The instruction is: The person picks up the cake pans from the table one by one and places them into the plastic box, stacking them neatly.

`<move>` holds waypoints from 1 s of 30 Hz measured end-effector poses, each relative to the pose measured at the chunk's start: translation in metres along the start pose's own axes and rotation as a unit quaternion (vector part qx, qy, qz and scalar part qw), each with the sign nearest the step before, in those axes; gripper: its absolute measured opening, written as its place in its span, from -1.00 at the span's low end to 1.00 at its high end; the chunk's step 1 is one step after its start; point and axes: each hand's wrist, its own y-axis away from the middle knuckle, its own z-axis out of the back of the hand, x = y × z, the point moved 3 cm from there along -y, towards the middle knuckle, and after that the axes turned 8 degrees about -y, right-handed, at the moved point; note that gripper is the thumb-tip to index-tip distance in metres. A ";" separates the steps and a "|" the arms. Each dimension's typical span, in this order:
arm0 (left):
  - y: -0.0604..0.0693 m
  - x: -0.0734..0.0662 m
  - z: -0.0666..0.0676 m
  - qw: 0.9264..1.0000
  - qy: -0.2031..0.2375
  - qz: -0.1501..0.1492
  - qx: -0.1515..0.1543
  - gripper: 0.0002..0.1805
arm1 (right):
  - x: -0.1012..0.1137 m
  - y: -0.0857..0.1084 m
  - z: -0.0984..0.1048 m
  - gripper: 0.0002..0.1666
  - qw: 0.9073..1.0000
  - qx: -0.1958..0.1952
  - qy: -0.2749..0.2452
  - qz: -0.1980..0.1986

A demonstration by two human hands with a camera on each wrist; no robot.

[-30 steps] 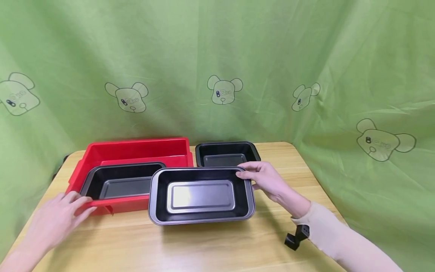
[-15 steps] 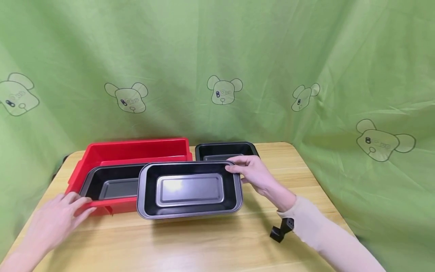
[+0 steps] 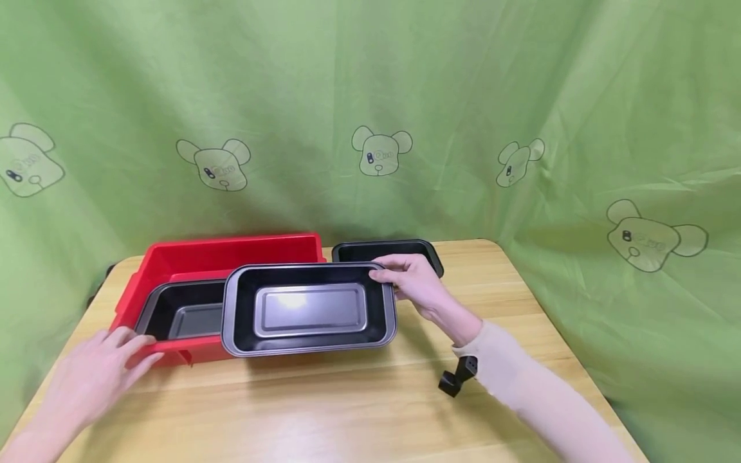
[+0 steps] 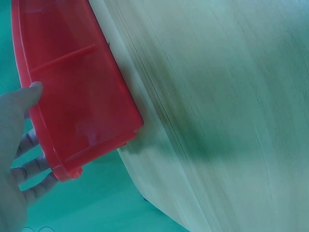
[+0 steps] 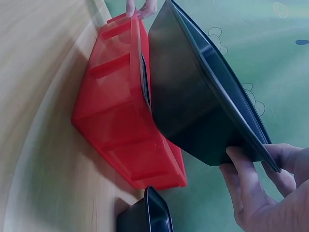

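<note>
My right hand pinches the right end of a black loaf pan, thumb inside the rim and fingers beneath. The pan is held tilted in the air, overlapping the right part of a red bin. In the right wrist view the pan hangs beside the bin, above its rim. A second black pan lies in the bin, partly covered by the held one. My left hand grips the bin's front left rim; in the left wrist view its thumb lies over the rim.
Behind my right hand, another black pan stands on the wooden table, right of the bin. A green curtain with bear-head drawings surrounds the table's back and sides. A small black device hangs at my right wrist.
My right hand has carried the held pan left and slightly away from me, so it now covers more of the bin. My left hand has stayed on the rim.
</note>
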 end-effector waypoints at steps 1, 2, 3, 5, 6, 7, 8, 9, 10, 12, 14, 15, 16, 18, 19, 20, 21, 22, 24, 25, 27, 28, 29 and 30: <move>0.000 0.000 0.000 1.000 -0.001 0.000 0.005 0.01 | 0.000 -0.002 -0.002 -0.59 1.000 -0.001 -0.002 0.000; 0.001 0.000 -0.001 1.000 -0.002 0.000 0.009 0.01 | 0.000 -0.004 -0.003 -0.60 1.000 -0.002 -0.004 0.000; 0.001 0.000 -0.001 1.000 -0.002 0.001 0.013 0.02 | 0.000 -0.006 -0.005 -0.61 1.000 -0.004 -0.005 -0.001; 0.002 0.000 -0.001 1.000 -0.001 0.003 0.018 0.03 | -0.001 -0.010 -0.008 -0.61 1.000 -0.009 -0.006 -0.003; 0.002 0.000 -0.001 1.000 0.000 0.004 0.017 0.03 | -0.002 -0.012 -0.010 -0.61 1.000 -0.011 -0.005 -0.004; 0.002 -0.001 0.000 1.000 0.000 0.004 0.015 0.02 | -0.002 -0.014 -0.012 -0.62 1.000 -0.012 -0.005 -0.005; 0.002 -0.001 0.000 1.000 0.001 0.005 0.014 0.02 | -0.002 -0.016 -0.013 -0.62 1.000 -0.014 -0.004 -0.006; 0.002 -0.001 0.000 1.000 0.002 0.005 0.012 0.02 | -0.002 -0.018 -0.015 -0.62 1.000 -0.014 -0.004 -0.006; 0.002 -0.001 0.000 1.000 0.003 0.004 0.009 0.01 | -0.002 -0.019 -0.016 -0.62 1.000 -0.014 -0.004 -0.007; 0.001 -0.001 0.000 1.000 0.003 0.003 0.005 0.00 | -0.002 -0.022 -0.019 -0.62 1.000 -0.014 -0.007 -0.008; 0.000 -0.001 0.000 1.000 0.004 0.003 0.006 0.00 | -0.002 -0.025 -0.022 -0.62 1.000 -0.015 -0.012 -0.010; 0.000 -0.001 0.000 1.000 0.003 0.003 0.005 0.00 | -0.002 -0.026 -0.024 -0.62 1.000 -0.013 -0.014 -0.010; 0.000 -0.001 0.000 1.000 0.003 0.002 0.004 0.00 | -0.001 -0.027 -0.025 -0.61 1.000 -0.012 -0.016 -0.010; 0.001 -0.001 0.000 1.000 0.000 0.001 0.006 0.01 | -0.001 -0.030 -0.028 -0.60 1.000 -0.014 -0.017 -0.010; 0.001 -0.001 0.000 1.000 0.000 0.000 0.004 0.01 | -0.001 -0.031 -0.030 -0.60 1.000 -0.015 -0.015 -0.009; 0.002 -0.002 -0.001 1.000 -0.001 0.000 0.006 0.02 | 0.000 -0.033 -0.031 -0.59 1.000 -0.015 -0.014 -0.007; 0.002 -0.002 -0.001 1.000 -0.002 0.001 0.007 0.03 | 0.001 -0.034 -0.033 -0.58 1.000 -0.016 -0.011 -0.004; 0.002 -0.002 -0.001 1.000 -0.003 0.001 0.009 0.03 | 0.001 -0.036 -0.034 -0.58 1.000 -0.018 -0.010 -0.003; 0.002 -0.002 -0.001 1.000 -0.002 0.002 0.010 0.04 | 0.002 -0.040 -0.037 -0.58 1.000 -0.021 -0.009 0.000; 0.002 -0.002 -0.001 1.000 -0.002 0.004 0.012 0.04 | 0.002 -0.042 -0.038 -0.58 1.000 -0.023 -0.007 0.001; 0.002 -0.002 0.000 1.000 -0.003 0.005 0.014 0.04 | 0.003 -0.045 -0.041 -0.59 1.000 -0.025 -0.008 0.001; 0.001 -0.002 0.000 1.000 -0.004 0.004 0.013 0.05 | 0.003 -0.047 -0.042 -0.60 1.000 -0.026 -0.009 0.000; 0.001 -0.002 0.000 1.000 -0.004 0.003 0.012 0.04 | 0.003 -0.049 -0.043 -0.60 1.000 -0.028 -0.009 0.000; 0.001 -0.002 0.000 1.000 -0.004 0.001 0.009 0.04 | 0.003 -0.051 -0.044 -0.60 1.000 -0.030 -0.010 -0.001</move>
